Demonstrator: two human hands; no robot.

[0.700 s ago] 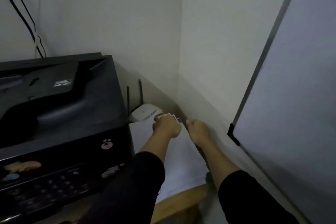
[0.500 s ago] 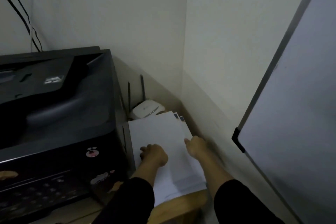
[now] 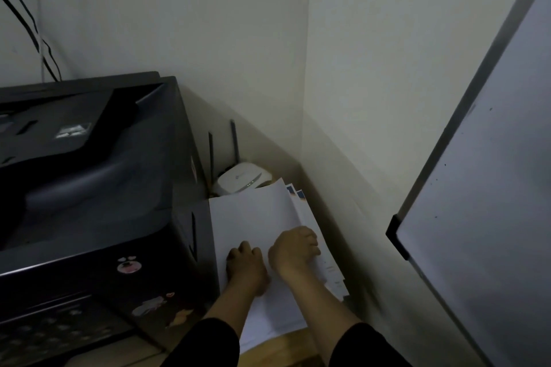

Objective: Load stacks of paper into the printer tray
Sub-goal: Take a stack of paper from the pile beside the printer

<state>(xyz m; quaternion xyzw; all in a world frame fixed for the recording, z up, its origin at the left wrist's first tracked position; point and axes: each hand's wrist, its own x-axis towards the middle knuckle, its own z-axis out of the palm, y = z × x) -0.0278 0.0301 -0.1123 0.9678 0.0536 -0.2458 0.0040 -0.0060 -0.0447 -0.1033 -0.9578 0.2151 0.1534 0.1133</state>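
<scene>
resting knuckles-up on the paper stack, the left hand is lying with fingers curled under, so whether it is pinching sheets cannot be told. the right hand, at its 3 o'clock and nearly touching, is curling its fingers over the upper sheets. the stack is sitting on the wooden table, at 3 o'clock of the black printer, with a white router at its 12 o'clock.

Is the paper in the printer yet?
No, the paper lies beside the printer, under both hands.
</scene>
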